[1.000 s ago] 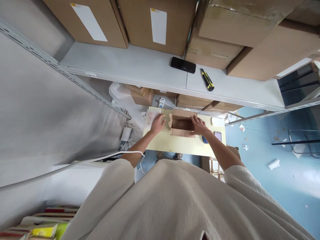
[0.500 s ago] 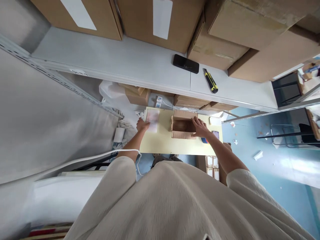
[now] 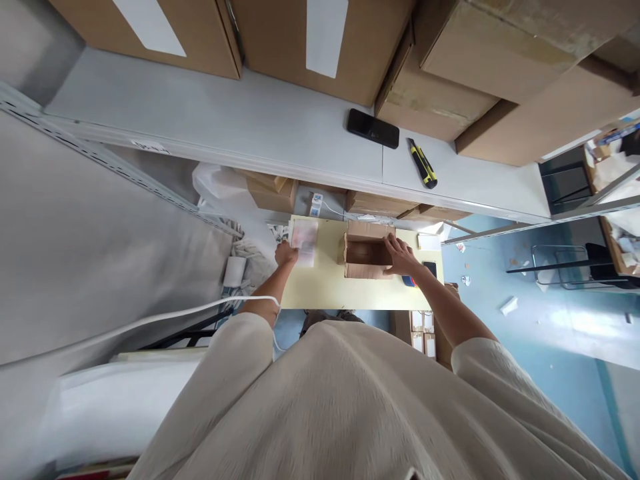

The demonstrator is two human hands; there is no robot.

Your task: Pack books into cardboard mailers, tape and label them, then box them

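Note:
An open brown cardboard box (image 3: 366,252) stands on a small pale yellow table (image 3: 350,290) far below me. My right hand (image 3: 401,257) rests on the box's right edge, fingers curled over it. My left hand (image 3: 285,254) is at the table's left edge, pinching the side of a pale pinkish packet (image 3: 305,241) that lies flat there. A phone (image 3: 429,268) and a blue object (image 3: 408,281) lie by my right wrist.
A grey shelf (image 3: 250,127) runs overhead-front with a black phone (image 3: 373,128) and a yellow-black utility knife (image 3: 423,164). Large cardboard boxes (image 3: 320,40) sit on it. More flat boxes (image 3: 273,188) lie under it. A white cable (image 3: 165,319) crosses left. Blue floor (image 3: 550,320) lies to the right.
My left hand moved from beside the box out to the table's left edge and took hold of the pinkish packet. My right hand stayed on the box.

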